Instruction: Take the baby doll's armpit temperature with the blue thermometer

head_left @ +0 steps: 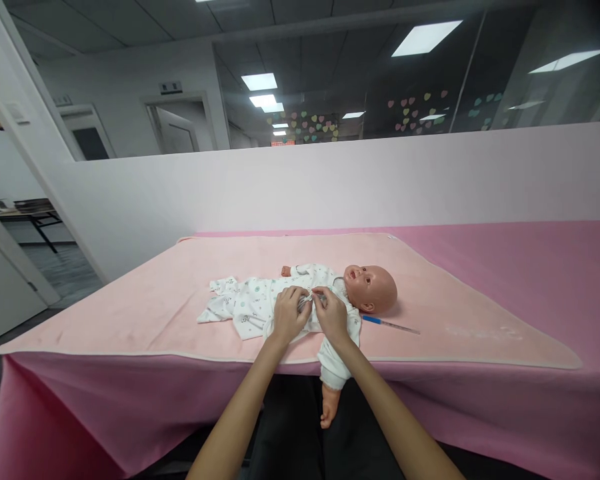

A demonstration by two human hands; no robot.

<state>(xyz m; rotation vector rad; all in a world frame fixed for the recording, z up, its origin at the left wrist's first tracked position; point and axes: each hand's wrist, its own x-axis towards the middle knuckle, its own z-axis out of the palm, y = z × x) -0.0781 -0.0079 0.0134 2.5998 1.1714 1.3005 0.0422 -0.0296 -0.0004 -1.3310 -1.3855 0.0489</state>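
Note:
A baby doll point(380, 283) lies on its back, head to the right, dressed in a white patterned outfit point(255, 300). Over its chest my left hand point(290, 310) pinches a gathered bit of the clothing. Close beside it, my right hand point(331, 313) pinches the cloth too, fingertips almost touching those of the left. What exactly sits between the fingertips, perhaps a tie or fastener, is too small to make out. One doll arm point(330, 403) hangs over the near table edge, below my right wrist. The far doll hand point(286, 271) rests on the blanket.
A thermometer-like thin stick with a blue end point(373, 320) lies near the doll's head. Beneath everything is a peach blanket point(145, 293) on a pink-covered table point(530, 280). A white wall with glass above it point(380, 180) stands behind; a doorway opens at left.

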